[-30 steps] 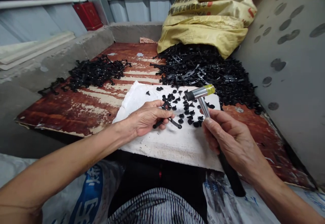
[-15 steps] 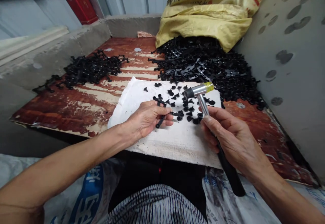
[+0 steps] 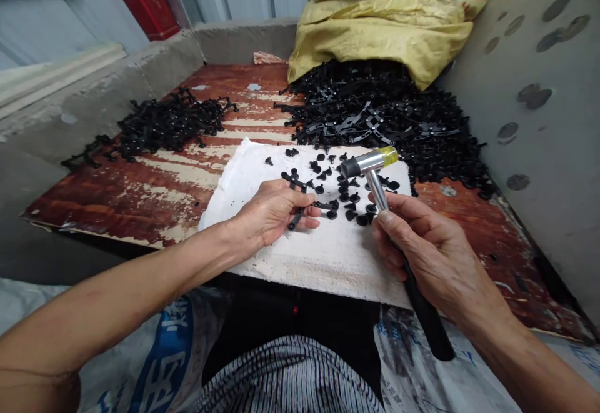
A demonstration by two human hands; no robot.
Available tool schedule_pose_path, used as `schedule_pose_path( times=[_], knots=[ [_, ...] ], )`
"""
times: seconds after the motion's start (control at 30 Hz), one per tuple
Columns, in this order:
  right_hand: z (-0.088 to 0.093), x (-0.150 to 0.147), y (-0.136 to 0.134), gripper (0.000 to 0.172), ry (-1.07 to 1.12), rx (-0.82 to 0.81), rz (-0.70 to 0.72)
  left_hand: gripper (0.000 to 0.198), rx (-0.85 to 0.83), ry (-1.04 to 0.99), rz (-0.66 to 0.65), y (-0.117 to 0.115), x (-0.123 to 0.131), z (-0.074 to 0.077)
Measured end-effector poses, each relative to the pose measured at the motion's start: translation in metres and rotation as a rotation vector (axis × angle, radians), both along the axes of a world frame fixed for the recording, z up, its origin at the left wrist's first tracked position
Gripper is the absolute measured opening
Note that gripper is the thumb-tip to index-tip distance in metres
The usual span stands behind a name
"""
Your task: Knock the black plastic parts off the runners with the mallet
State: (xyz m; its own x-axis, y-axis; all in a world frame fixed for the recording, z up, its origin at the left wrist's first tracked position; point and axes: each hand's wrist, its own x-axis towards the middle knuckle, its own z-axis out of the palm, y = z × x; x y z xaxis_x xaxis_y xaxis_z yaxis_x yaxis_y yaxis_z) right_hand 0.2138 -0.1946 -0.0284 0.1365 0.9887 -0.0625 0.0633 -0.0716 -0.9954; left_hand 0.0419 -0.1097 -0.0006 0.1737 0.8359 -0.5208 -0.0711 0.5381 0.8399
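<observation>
– Red-brown and scuffed to pale streaks, a tabletop [image 3: 175, 191] is seen; what is set on it?

– At the back right, a yellow sack [image 3: 379, 35] is slumped over a large pile of black parts [image 3: 375, 113]. At the front, a white pad [image 3: 300, 260] is laid, and on the far left a smaller heap of similar parts [image 3: 169, 122] is gathered.

– And the hammer [image 3: 377, 192]?

– It is grasped by the right hand [image 3: 424, 238], with fingers wrapped about the handle. Its metal head is held over the right part of the pad, the dark face turned left, the yellow one right.

– How is the left hand [image 3: 276, 210] occupied?

– A jointed black linkage [image 3: 296, 182] is pinched there between thumb and fingers, above the pad's middle; its arms are splayed out around the fingertips.

– The smallest things?

– Small black caps [image 3: 351, 198], scattered loosely on the pad between and beyond both hands.
</observation>
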Motion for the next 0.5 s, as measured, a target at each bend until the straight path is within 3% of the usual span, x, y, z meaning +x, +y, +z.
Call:
schedule_pose_path(
  times=[0.5],
  knots=[
    [-0.0005, 0.0005, -0.0013, 0.026, -0.021, 0.016, 0.002, 0.032, 0.029, 0.004, -0.014, -0.0002, -0.0004, -0.0056]
  ],
)
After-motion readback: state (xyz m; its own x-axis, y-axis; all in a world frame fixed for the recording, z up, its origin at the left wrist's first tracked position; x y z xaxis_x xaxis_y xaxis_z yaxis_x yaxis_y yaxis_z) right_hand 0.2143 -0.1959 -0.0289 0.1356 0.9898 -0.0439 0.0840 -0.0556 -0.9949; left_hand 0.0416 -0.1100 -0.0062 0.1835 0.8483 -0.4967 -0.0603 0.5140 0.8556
